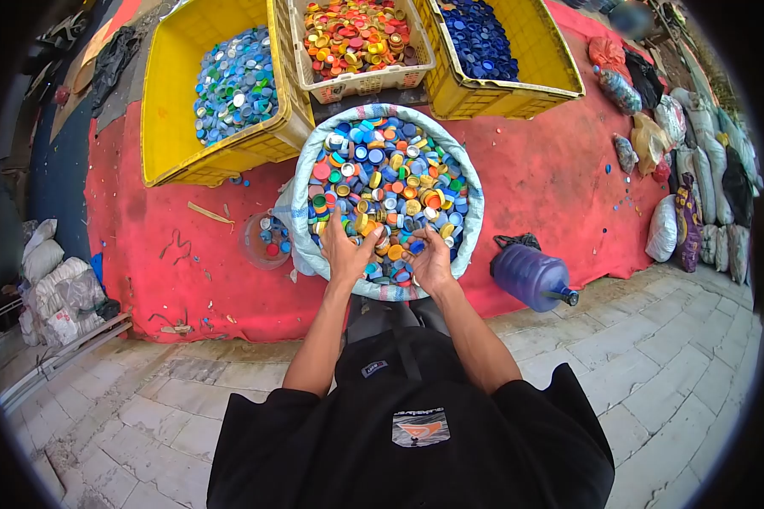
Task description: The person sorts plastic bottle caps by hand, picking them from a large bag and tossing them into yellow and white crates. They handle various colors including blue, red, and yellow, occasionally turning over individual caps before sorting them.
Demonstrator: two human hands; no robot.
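Note:
A round, pale blue-white sack (pixel 470 182) with a rolled rim stands in front of me, full of mixed-colour bottle caps (pixel 388 174). Over its near part, my left hand (pixel 345 248) is among the caps, thumb and fingers apart, with a whitish cap near the thumb tip. My right hand (pixel 433 261) is beside it, fingers curled around a dark blue cap (pixel 417 247). The two hands do not touch. Behind the sack are a yellow crate (pixel 168 140) of light blue and green caps, a white crate (pixel 365 83) of red, orange and yellow caps, and another yellow crate (pixel 484 100) of dark blue caps.
A clear tub (pixel 259 246) with a few caps sits left of the sack on red cloth (pixel 535 170). A blue water jug (pixel 530 277) lies to the right. Stuffed sacks (pixel 664 227) line the right side; bags (pixel 59 288) are piled at left.

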